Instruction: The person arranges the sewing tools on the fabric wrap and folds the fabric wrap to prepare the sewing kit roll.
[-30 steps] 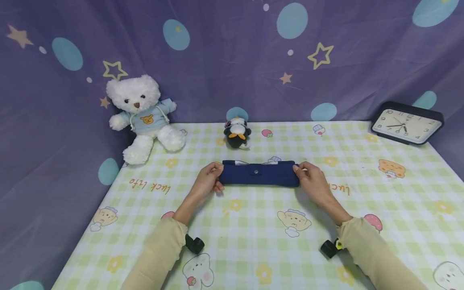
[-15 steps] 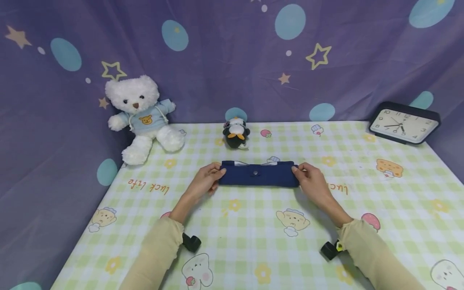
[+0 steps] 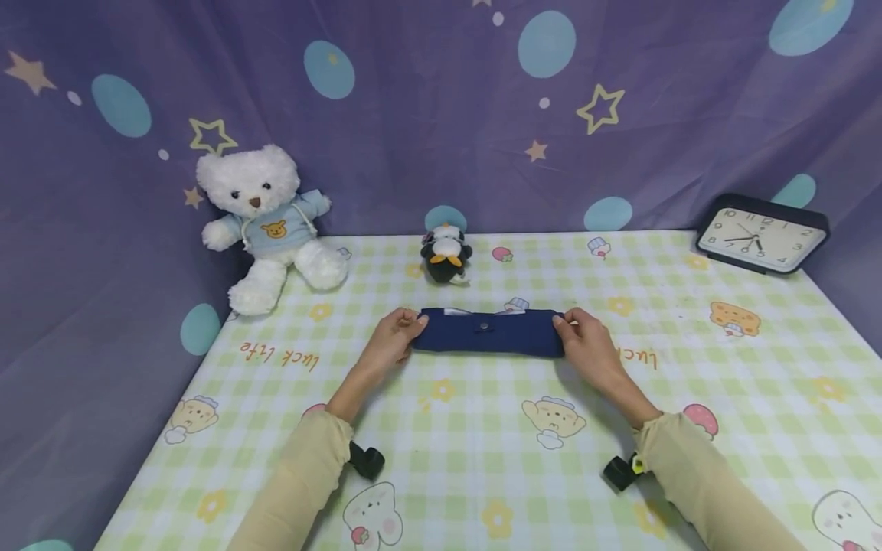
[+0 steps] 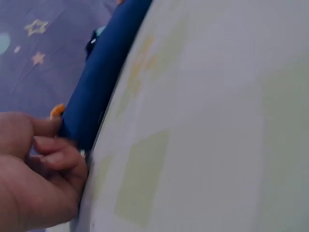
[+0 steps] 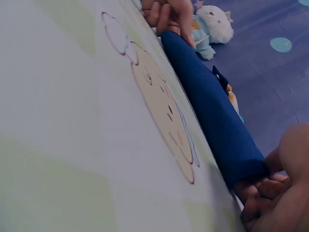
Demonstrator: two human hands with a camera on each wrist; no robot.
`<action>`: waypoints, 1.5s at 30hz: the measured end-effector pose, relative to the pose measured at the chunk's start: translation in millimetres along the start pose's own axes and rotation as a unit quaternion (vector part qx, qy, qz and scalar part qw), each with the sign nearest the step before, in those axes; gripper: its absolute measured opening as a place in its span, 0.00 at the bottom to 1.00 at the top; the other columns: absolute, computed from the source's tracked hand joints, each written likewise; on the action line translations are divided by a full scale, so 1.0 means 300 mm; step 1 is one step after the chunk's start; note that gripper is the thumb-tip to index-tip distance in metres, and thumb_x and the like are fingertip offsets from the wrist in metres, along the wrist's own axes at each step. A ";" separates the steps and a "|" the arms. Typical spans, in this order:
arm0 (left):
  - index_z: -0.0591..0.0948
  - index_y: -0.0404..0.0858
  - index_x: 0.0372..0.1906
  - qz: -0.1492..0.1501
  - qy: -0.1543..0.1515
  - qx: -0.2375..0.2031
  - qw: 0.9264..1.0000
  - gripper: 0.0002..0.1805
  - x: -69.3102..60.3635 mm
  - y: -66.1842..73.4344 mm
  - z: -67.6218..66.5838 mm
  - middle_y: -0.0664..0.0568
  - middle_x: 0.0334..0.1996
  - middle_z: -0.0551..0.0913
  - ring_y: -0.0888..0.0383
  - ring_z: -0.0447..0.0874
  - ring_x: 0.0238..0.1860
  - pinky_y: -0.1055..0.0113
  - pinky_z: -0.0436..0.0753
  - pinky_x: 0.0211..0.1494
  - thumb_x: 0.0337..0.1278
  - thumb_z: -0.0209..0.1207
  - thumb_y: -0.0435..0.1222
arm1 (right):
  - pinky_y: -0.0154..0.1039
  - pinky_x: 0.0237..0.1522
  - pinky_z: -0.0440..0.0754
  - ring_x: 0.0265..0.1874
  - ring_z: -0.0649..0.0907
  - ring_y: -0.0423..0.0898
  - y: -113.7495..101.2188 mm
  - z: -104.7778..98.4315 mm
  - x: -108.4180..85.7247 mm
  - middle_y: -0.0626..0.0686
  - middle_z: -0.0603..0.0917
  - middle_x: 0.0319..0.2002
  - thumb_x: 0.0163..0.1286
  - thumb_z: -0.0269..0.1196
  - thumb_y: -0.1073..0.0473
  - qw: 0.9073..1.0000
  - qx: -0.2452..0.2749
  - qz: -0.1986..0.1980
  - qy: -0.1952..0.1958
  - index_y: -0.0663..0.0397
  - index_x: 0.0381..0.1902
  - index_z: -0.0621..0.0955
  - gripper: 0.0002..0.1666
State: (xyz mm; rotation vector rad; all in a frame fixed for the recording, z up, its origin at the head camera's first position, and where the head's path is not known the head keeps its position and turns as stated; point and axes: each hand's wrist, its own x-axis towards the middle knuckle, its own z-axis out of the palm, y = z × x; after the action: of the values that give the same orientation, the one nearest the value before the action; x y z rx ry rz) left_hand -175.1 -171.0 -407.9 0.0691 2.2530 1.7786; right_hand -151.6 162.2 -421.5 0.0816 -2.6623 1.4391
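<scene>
A long folded piece of navy cloth [image 3: 451, 337] with a metal snap in its middle lies across the table, and some white shows at its far edge. My left hand [image 3: 387, 344] pinches its left end, thumb on the upper face. At the other end, my right hand [image 3: 591, 348] pinches the cloth between thumb and fingers. In the left wrist view, the cloth [image 4: 96, 77] looks like a thick rounded roll beside the curled fingers. Both hands hold the cloth [image 5: 207, 106] in the right wrist view. Its underside is hidden.
Behind the cloth lies a small penguin plush [image 3: 446, 251]. A white teddy bear [image 3: 265, 222] in a blue top sits at the back left, and a black-framed clock [image 3: 761, 233] leans at the back right. A checkered tablecloth [image 3: 455, 474] covers the table; purple curtains [image 3: 427, 130] surround it.
My left thumb has shifted inward over the cloth's left end. The right hand keeps its pinch. The cloth stays almost in place, and the whole head view has drifted slightly.
</scene>
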 end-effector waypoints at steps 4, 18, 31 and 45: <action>0.79 0.37 0.38 -0.022 -0.016 -0.044 0.999 0.14 -0.009 -0.001 -0.023 0.53 0.19 0.67 0.60 0.59 0.16 0.68 0.64 0.22 0.77 0.59 0.44 | 0.38 0.25 0.68 0.19 0.70 0.46 0.004 0.001 -0.010 0.49 0.71 0.19 0.82 0.56 0.55 0.999 0.030 0.006 -0.008 0.61 0.38 0.75 0.15; 0.83 0.28 0.56 -0.006 0.060 -0.061 0.996 0.17 -0.006 0.019 0.026 0.48 0.51 0.79 0.60 0.75 0.31 0.71 0.78 0.31 0.73 0.62 0.37 | 0.38 0.30 0.67 0.25 0.70 0.50 0.019 0.000 -0.021 0.52 0.70 0.23 0.80 0.60 0.57 0.998 0.055 -0.011 -0.004 0.59 0.31 0.72 0.17; 0.77 0.31 0.49 -0.009 0.058 -0.098 0.993 0.12 0.012 0.012 0.034 0.55 0.25 0.70 0.61 0.67 0.22 0.70 0.79 0.27 0.76 0.60 0.37 | 0.38 0.28 0.67 0.23 0.70 0.49 0.012 -0.006 -0.019 0.51 0.70 0.22 0.80 0.59 0.58 0.999 0.052 -0.007 -0.007 0.59 0.30 0.72 0.17; 0.77 0.30 0.52 -0.036 0.034 -0.113 0.992 0.12 0.030 0.013 0.009 0.55 0.26 0.71 0.63 0.70 0.20 0.71 0.80 0.26 0.77 0.58 0.36 | 0.37 0.29 0.72 0.21 0.76 0.48 -0.003 -0.027 -0.011 0.53 0.76 0.22 0.82 0.57 0.57 0.993 0.103 0.041 -0.032 0.66 0.38 0.77 0.15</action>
State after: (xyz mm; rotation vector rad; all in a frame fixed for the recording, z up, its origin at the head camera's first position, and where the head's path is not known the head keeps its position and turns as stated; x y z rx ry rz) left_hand -183.6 -165.5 -406.3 -0.1182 2.0535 2.0113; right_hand -147.5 168.6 -416.6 0.0371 -2.5850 1.7638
